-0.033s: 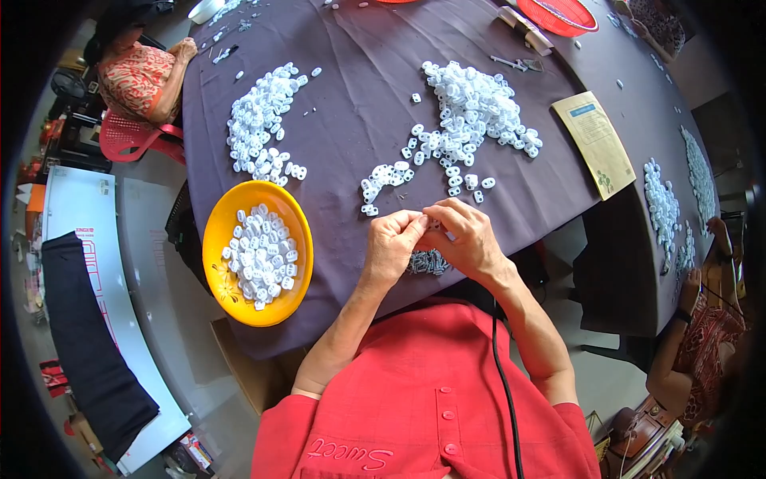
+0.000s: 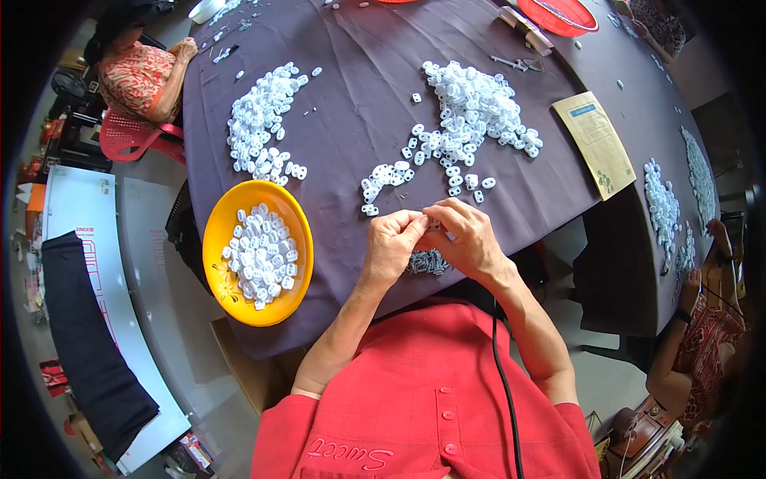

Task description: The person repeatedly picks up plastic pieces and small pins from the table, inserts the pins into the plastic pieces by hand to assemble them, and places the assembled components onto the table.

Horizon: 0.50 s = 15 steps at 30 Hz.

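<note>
My left hand [image 2: 392,243] and my right hand [image 2: 467,239] meet at the near edge of the table, thumbs and fingertips pinched together. What they pinch is mostly covered by the fingers; only a speck of white shows under the right fingers. Just below them lies a heap of small grey metal-looking parts [image 2: 428,262], partly hidden by the hands. Beyond the fingertips is a small group of white oval pieces with two dark holes [image 2: 386,182]. A larger pile of the same white pieces [image 2: 475,104] spreads farther off to the right.
A yellow bowl [image 2: 214,275] of white pieces stands at left, with another white pile [image 2: 263,120] behind it. A tan booklet [image 2: 594,140] lies at right. Red baskets [image 2: 558,17] sit at the far side. Other people are seated left and right. A black cord [image 2: 503,367] hangs over my shirt.
</note>
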### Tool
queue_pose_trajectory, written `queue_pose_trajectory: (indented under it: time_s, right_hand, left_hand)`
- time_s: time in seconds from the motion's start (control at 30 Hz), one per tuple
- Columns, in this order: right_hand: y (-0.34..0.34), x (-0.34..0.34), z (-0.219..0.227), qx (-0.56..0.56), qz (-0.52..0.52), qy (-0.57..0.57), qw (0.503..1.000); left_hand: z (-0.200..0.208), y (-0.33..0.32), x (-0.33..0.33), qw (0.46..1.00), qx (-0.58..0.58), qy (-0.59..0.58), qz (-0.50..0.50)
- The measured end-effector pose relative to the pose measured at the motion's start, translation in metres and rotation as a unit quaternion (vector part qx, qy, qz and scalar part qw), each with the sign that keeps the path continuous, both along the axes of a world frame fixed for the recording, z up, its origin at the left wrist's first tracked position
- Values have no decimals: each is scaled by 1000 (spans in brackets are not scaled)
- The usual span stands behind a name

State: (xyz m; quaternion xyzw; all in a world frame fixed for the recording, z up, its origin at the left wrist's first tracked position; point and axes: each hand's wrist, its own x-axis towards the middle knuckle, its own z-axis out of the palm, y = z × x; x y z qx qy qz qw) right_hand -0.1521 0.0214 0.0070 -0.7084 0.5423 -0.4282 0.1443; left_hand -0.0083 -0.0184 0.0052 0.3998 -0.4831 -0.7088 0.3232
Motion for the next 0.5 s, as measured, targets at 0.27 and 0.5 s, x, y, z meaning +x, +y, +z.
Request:
queue_pose_trajectory:
  time_s: [0.27,0.5]
  right_hand:
    - [-1,5,-4,-17,-2,-3,1000]
    - [0,20,-7,38,-50,-174,983]
  left_hand:
    - [0,-5,8,999,-24,-35,-32]
    - [9,-8,11,999,-13,-25,-14]
